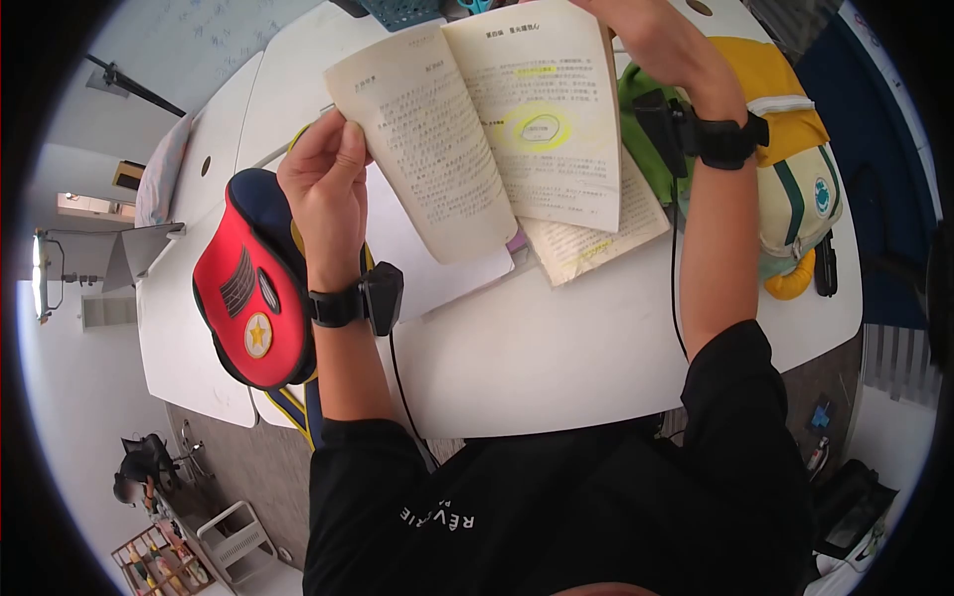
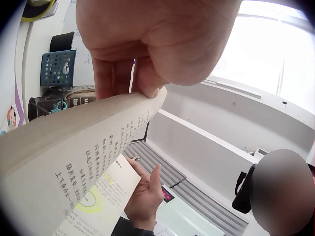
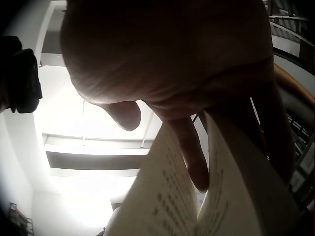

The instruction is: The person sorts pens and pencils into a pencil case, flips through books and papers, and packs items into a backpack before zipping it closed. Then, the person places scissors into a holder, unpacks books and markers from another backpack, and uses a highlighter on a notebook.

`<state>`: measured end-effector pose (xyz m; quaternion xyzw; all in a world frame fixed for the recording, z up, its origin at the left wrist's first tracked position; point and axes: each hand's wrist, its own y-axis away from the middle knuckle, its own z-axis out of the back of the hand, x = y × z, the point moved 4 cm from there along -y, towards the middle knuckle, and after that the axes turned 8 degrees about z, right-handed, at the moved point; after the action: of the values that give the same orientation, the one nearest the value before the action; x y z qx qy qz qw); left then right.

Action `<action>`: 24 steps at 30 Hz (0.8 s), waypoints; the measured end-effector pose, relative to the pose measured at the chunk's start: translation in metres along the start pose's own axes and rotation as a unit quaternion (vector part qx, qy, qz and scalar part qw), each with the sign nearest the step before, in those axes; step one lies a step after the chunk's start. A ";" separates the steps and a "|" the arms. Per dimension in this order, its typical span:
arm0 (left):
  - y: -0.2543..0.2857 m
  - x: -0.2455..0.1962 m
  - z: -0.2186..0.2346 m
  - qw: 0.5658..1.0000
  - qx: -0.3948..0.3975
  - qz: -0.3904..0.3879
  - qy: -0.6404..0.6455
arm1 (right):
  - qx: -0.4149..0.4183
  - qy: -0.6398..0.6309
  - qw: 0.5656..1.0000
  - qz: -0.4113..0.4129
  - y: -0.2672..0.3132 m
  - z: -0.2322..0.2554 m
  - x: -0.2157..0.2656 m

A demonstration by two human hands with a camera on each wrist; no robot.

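Note:
An open book (image 1: 542,174) with printed text and yellow highlighter marks is held up over the table. My left hand (image 1: 323,189) pinches the outer edge of its left-hand leaf between thumb and fingers, as the left wrist view also shows. At the upper right edge is my right hand (image 1: 671,55), partly out of the head view. In the right wrist view its index finger (image 3: 194,162) reaches in between the pages, other fingers lie behind them, and the thumb stands clear. Under the raised pages lies another highlighted printed page (image 1: 596,243).
White paper (image 1: 437,283) lies on the white table (image 1: 556,348) under the book. A red and navy bag (image 1: 258,288) with a star badge is at the left. On the right sits a yellow, green and cream bag (image 1: 795,189). A blue basket (image 1: 402,12) stands at the back.

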<state>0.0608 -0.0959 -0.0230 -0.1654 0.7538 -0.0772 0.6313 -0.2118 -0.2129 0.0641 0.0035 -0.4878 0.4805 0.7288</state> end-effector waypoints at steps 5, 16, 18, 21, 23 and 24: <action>0.001 0.002 0.001 1.000 -0.002 0.000 0.007 | -0.009 0.162 0.986 0.026 0.003 -0.011 0.002; 0.002 0.001 -0.001 1.000 0.004 -0.004 0.011 | 0.010 0.122 0.992 0.032 0.002 -0.012 0.000; 0.001 0.000 -0.004 1.000 0.015 -0.002 0.005 | 0.013 0.118 0.992 0.042 0.003 -0.010 0.001; 0.001 -0.001 -0.005 1.000 -0.003 0.000 0.001 | 0.018 0.145 0.989 0.023 0.004 -0.008 0.000; 0.000 0.000 -0.002 1.000 0.004 0.000 0.002 | 0.023 0.172 0.985 0.013 0.002 -0.009 -0.002; 0.000 0.001 0.000 1.000 0.010 0.000 0.003 | 0.025 0.169 0.985 0.013 0.002 -0.011 -0.001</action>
<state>0.0608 -0.0963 -0.0244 -0.1587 0.7549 -0.0852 0.6306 -0.2051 -0.2072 0.0571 -0.0656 -0.3459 0.4956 0.7940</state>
